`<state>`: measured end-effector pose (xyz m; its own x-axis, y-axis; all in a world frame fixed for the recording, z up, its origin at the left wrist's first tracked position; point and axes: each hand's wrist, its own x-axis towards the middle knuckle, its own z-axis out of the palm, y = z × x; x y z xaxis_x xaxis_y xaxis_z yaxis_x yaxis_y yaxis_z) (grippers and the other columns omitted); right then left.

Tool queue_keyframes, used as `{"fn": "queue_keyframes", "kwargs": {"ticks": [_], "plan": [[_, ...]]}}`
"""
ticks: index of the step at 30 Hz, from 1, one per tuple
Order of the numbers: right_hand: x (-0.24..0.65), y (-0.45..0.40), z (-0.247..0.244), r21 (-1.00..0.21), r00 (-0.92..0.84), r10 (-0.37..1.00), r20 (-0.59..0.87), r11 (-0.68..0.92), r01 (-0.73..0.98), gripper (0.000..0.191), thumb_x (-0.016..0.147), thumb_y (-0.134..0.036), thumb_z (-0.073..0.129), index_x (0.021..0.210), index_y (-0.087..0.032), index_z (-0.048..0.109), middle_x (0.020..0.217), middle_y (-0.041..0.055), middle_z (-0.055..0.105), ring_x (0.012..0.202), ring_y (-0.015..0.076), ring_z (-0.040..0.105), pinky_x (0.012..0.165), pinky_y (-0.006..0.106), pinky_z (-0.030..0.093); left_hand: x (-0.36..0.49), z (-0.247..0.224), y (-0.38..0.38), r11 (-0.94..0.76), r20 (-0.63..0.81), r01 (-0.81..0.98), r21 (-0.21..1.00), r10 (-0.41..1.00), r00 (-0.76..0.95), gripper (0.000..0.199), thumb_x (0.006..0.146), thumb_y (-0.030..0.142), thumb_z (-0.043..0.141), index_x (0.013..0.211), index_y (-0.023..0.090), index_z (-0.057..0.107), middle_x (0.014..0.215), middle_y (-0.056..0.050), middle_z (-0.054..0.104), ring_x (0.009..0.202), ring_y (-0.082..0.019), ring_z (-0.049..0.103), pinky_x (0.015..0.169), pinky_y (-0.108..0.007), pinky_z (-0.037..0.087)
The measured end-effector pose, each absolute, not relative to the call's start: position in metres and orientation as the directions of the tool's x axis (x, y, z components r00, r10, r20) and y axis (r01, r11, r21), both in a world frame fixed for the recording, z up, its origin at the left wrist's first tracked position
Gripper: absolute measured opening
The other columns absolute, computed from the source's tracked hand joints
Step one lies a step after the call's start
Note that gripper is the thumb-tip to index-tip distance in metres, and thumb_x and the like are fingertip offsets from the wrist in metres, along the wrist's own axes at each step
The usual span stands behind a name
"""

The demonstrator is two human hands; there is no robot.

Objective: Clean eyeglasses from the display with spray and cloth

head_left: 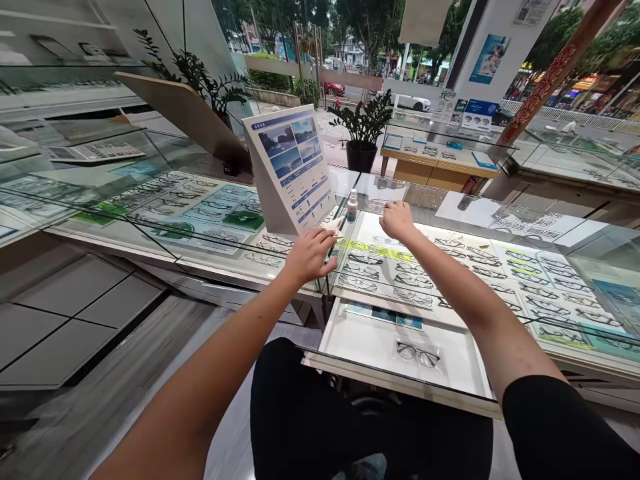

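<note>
On the glass counter, my left hand (311, 257) rests near the foot of a standing display board (295, 163), palm down with its fingers partly spread. Whitish tissue or cloth (336, 225) shows at its fingertips; whether the fingers grip it is unclear. My right hand (397, 220) is over the counter's glass top with its fingers curled in, and what it holds, if anything, is hidden. A small white bottle (352, 207) stands upright between both hands, nearer the back. Rows of eyeglasses (361, 270) lie under the glass.
Below the counter a white drawer (350, 340) is pulled out, holding bagged eyeglasses (418, 355). A potted plant (362, 133) stands behind. At the left back a tilted brown-framed panel (190, 117) leans over the counter. A glass edge runs beside my left hand.
</note>
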<state>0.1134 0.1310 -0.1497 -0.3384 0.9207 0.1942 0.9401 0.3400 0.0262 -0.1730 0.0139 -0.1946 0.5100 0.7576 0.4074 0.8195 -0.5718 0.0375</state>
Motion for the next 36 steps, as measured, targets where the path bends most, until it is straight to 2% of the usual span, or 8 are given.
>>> {"fn": "queue_keyframes", "kwargs": {"ticks": [6, 11, 15, 18, 21, 27, 32, 36], "plan": [[0.112, 0.072, -0.128, 0.012, -0.413, 0.873, 0.26, 0.424, 0.905, 0.055, 0.111, -0.032, 0.042, 0.151, -0.003, 0.065, 0.166, 0.0241, 0.058, 0.156, 0.0446, 0.04, 0.132, 0.06, 0.028, -0.173, -0.196, 0.015, -0.57, 0.415, 0.821, 0.029, 0.754, 0.509, 0.051, 0.101, 0.043, 0.052, 0.139, 0.015, 0.072, 0.153, -0.017, 0.07, 0.147, -0.04, 0.059, 0.121, -0.06, 0.049], [0.118, -0.021, -0.105, -0.054, -0.571, 0.766, 0.293, 0.61, 0.791, 0.058, 0.111, -0.038, 0.046, 0.16, -0.009, 0.059, 0.166, 0.0203, 0.059, 0.16, 0.0433, 0.04, 0.133, 0.063, 0.032, -0.173, -0.195, 0.016, -0.566, 0.419, 0.825, 0.012, 0.752, 0.509, 0.052, 0.101, 0.043, 0.051, 0.138, 0.013, 0.072, 0.153, -0.019, 0.07, 0.145, -0.041, 0.06, 0.12, -0.061, 0.05], [0.133, -0.097, -0.091, -0.195, -0.712, 0.672, 0.201, 0.74, 0.644, 0.054, 0.112, -0.041, 0.048, 0.161, -0.021, 0.061, 0.162, 0.0164, 0.062, 0.157, 0.0393, 0.047, 0.132, 0.063, 0.04, -0.172, -0.194, 0.015, -0.565, 0.418, 0.825, 0.029, 0.756, 0.503, 0.053, 0.1, 0.043, 0.054, 0.139, 0.013, 0.072, 0.153, -0.02, 0.069, 0.145, -0.042, 0.06, 0.119, -0.062, 0.05], [0.148, -0.137, -0.092, -0.312, -0.773, 0.624, 0.116, 0.762, 0.568, 0.052, 0.112, -0.043, 0.05, 0.16, -0.03, 0.062, 0.155, 0.0138, 0.067, 0.151, 0.0371, 0.055, 0.129, 0.062, 0.047, -0.172, -0.194, 0.015, -0.563, 0.416, 0.825, 0.051, 0.763, 0.495, 0.051, 0.098, 0.042, 0.055, 0.139, 0.016, 0.073, 0.154, -0.019, 0.07, 0.147, -0.042, 0.059, 0.119, -0.063, 0.049], [0.16, -0.159, -0.11, -0.38, -0.8, 0.6, 0.028, 0.746, 0.547, 0.046, 0.111, -0.039, 0.051, 0.153, -0.032, 0.068, 0.145, 0.0137, 0.074, 0.143, 0.0359, 0.061, 0.125, 0.06, 0.052, -0.171, -0.195, 0.015, -0.56, 0.414, 0.827, 0.053, 0.766, 0.492, 0.052, 0.098, 0.042, 0.054, 0.138, 0.016, 0.073, 0.154, -0.018, 0.069, 0.147, -0.042, 0.059, 0.119, -0.063, 0.049], [0.167, -0.138, -0.188, -0.338, -0.742, 0.661, -0.115, 0.676, 0.655, 0.046, 0.108, -0.031, 0.054, 0.146, -0.012, 0.069, 0.154, 0.0225, 0.067, 0.143, 0.0383, 0.061, 0.121, 0.058, 0.055, -0.171, -0.195, 0.015, -0.563, 0.409, 0.825, 0.058, 0.767, 0.495, 0.053, 0.099, 0.043, 0.053, 0.139, 0.015, 0.073, 0.153, -0.018, 0.07, 0.148, -0.042, 0.058, 0.121, -0.063, 0.048], [0.158, -0.057, -0.243, -0.198, -0.533, 0.845, -0.041, 0.516, 0.834, 0.046, 0.106, -0.03, 0.058, 0.147, -0.011, 0.068, 0.162, 0.0225, 0.063, 0.152, 0.0374, 0.054, 0.128, 0.054, 0.046, -0.171, -0.193, 0.014, -0.558, 0.403, 0.828, 0.061, 0.773, 0.491, 0.052, 0.098, 0.042, 0.055, 0.138, 0.016, 0.073, 0.152, -0.019, 0.071, 0.146, -0.042, 0.059, 0.123, -0.063, 0.047], [0.152, 0.017, -0.264, -0.171, -0.428, 0.904, 0.009, 0.423, 0.89, 0.048, 0.106, -0.027, 0.055, 0.149, -0.007, 0.066, 0.161, 0.0237, 0.062, 0.15, 0.0399, 0.051, 0.127, 0.055, 0.042, -0.172, -0.193, 0.013, -0.552, 0.401, 0.832, 0.056, 0.776, 0.487, 0.051, 0.098, 0.043, 0.054, 0.138, 0.016, 0.073, 0.153, -0.018, 0.071, 0.146, -0.041, 0.06, 0.12, -0.062, 0.049]]}}
